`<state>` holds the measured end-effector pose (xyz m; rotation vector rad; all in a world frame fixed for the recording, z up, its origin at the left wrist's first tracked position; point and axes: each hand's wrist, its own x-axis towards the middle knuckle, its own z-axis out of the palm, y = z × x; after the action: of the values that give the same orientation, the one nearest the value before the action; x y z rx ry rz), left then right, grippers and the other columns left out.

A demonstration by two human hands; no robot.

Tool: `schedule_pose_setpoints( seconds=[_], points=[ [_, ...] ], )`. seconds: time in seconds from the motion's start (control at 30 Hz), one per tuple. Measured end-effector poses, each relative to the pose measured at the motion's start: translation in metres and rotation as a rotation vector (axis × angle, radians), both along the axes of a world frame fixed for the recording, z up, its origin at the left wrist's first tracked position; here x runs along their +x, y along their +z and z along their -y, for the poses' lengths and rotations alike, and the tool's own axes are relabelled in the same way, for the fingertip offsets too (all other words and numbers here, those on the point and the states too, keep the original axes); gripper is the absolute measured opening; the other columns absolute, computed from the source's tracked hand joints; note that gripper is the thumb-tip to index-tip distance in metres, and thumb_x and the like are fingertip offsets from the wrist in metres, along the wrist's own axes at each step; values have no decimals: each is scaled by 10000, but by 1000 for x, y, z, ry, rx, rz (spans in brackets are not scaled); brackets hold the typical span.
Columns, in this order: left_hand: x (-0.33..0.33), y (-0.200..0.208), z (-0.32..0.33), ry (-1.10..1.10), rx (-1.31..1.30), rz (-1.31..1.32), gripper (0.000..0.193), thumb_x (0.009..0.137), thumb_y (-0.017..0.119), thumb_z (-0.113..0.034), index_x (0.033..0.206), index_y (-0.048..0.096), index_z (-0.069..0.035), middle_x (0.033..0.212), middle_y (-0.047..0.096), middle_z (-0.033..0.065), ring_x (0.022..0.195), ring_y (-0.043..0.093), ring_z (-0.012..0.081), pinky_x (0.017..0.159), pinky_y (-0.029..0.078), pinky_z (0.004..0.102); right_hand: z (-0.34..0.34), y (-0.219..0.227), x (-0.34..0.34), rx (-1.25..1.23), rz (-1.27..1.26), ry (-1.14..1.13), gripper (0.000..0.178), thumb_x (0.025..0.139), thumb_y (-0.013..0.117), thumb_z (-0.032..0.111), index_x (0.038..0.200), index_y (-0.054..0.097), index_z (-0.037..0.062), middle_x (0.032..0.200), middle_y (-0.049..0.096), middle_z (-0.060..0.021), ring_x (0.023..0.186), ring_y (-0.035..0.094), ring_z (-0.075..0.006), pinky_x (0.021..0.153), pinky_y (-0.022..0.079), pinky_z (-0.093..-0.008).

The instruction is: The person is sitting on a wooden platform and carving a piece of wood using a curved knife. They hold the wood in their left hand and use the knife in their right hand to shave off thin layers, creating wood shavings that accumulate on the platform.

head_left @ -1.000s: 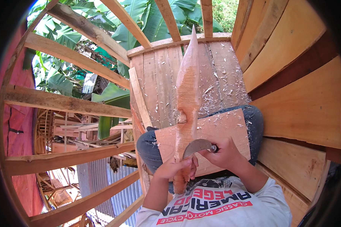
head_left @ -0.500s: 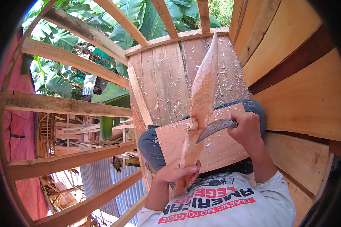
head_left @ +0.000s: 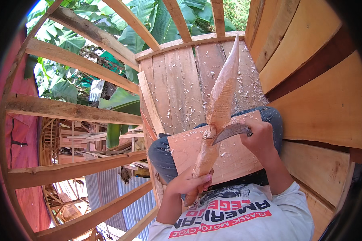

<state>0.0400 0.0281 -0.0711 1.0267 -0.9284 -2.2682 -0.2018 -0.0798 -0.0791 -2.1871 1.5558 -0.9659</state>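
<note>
A long pale wood carving [head_left: 222,98] runs up from my lap, with a pointed blade-like end, a rough notch at its middle and a narrower lower part. My left hand [head_left: 190,180] is wrapped round that lower part near my shirt. My right hand [head_left: 258,136] grips the handle of a curved knife [head_left: 231,131], most of the handle being hidden in the fist. The knife's dark blade points left, its tip at the carving just below the notch. Under both lies a flat wooden board [head_left: 239,154] across my thighs, with a few shavings on it.
Wood shavings are scattered over the plank floor [head_left: 175,88] ahead. Slatted wooden rails [head_left: 74,110] stand on my left, with corrugated metal sheets [head_left: 136,197] beyond them. Wide wooden boards [head_left: 321,104] form a wall close on my right. Banana leaves [head_left: 153,24] hang past the far edge.
The carving's pointed end has swung slightly to the right. The knife's blade has risen a little and now lies closer to the notch. Both hands keep their grips.
</note>
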Motion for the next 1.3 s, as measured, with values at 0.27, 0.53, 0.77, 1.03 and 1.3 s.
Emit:
schedule_pose_setpoints(
  seconds=[0.27, 0.53, 0.77, 1.03, 1.3],
  points=[
    [2, 13, 1, 66, -89, 470, 165, 912, 597, -171, 886, 495, -44, 741, 499, 19, 671, 499, 146, 603, 410, 288, -11, -10, -6, 101, 211, -26, 163, 682, 702, 138, 644, 591, 25, 550, 544, -151, 501, 569, -317, 476, 432, -380],
    [1, 29, -3, 73, -394, 764, 221, 869, 643, -178, 932, 501, -19, 751, 535, 131, 690, 511, 223, 647, 416, 346, -12, 20, -5, 408, 541, 4, 282, 795, 705, 148, 630, 571, -36, 491, 438, -28, 503, 410, -59, 452, 353, -283],
    [12, 47, -29, 67, -227, 1005, 327, 875, 626, -292, 1011, 510, -18, 791, 583, 181, 742, 599, 271, 672, 448, 362, -6, 24, -15, 554, 585, -17, 278, 834, 701, 184, 708, 594, -40, 527, 460, 15, 527, 400, -37, 459, 334, -266],
    [30, 9, -123, 55, 155, 779, 396, 950, 519, -367, 1063, 496, 11, 815, 603, 164, 783, 589, 241, 716, 454, 376, -18, 13, -12, 698, 316, 54, 379, 862, 670, 329, 738, 646, -29, 525, 511, -89, 482, 491, -152, 471, 380, -327],
    [26, -22, -179, 158, 184, 495, 501, 992, 451, -387, 1242, 455, 47, 950, 593, 140, 891, 548, 185, 820, 444, 325, -39, 0, 22, 753, -302, 274, 625, 860, 547, 573, 721, 682, -21, 616, 597, -235, 588, 611, -403, 552, 483, -456]
  ],
)
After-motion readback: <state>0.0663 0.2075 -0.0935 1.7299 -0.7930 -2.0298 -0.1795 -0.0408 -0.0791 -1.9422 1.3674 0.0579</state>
